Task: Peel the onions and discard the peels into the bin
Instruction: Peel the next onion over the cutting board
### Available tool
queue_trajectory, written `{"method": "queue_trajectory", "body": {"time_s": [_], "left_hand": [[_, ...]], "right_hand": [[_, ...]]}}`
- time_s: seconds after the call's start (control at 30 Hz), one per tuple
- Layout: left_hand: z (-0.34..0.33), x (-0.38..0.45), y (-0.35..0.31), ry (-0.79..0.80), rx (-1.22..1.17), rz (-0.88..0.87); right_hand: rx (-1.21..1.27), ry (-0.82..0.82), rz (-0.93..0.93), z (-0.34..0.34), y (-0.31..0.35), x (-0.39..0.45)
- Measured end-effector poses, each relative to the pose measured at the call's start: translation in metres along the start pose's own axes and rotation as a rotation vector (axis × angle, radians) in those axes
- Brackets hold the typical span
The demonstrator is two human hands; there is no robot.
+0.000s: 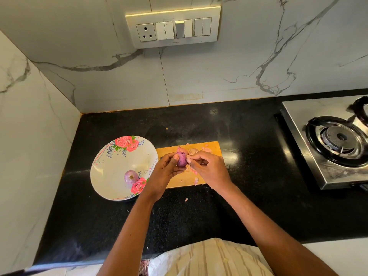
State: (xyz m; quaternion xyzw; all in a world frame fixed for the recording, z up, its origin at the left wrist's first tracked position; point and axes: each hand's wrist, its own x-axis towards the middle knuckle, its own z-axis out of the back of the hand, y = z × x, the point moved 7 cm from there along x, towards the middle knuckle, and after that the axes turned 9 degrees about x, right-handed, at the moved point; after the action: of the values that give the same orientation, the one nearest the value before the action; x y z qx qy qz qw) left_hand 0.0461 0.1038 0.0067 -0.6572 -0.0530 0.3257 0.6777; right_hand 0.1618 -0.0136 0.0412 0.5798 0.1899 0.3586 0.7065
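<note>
A: Peeling w/ both hands? Where's the onion?

B: Left hand (166,172) curls round a purple onion (181,160), held just above the wooden cutting board (214,147). Right hand (207,168) pinches its skin at the onion's 3 o'clock.

A: Other onions?

B: One unpeeled onion (131,177) on the floral plate (111,156), at the board's 9 o'clock. Peel scraps (196,181) litter the board (a few on the black counter (249,166) too). Gas stove (326,146) well off at 3 o'clock.

I see a black counter (249,196) carrying a floral plate (111,166) just beside a wooden board (213,146). A steel stove (310,152) sits at its right end. Peel scraps (186,199) lie on the counter near the board.
</note>
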Motion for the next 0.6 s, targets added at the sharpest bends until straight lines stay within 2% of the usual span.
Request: {"method": "queue_trajectory", "body": {"time_s": [0.17,0.37,0.5,0.6], "left_hand": [[-0.002,-0.001,0.001,-0.001,-0.012,0.007],[-0.003,0.000,-0.001,-0.021,-0.029,0.021],[-0.002,0.000,0.000,-0.023,-0.018,0.023],[-0.005,-0.003,-0.003,0.000,-0.007,0.011]], "right_hand": [[-0.023,-0.043,-0.019,0.000,-0.005,0.001],[0.130,-0.080,-0.163,0.005,-0.021,0.002],[0.221,-0.011,-0.168,0.003,-0.012,0.002],[0.180,0.009,-0.142,-0.002,-0.012,0.001]]}}
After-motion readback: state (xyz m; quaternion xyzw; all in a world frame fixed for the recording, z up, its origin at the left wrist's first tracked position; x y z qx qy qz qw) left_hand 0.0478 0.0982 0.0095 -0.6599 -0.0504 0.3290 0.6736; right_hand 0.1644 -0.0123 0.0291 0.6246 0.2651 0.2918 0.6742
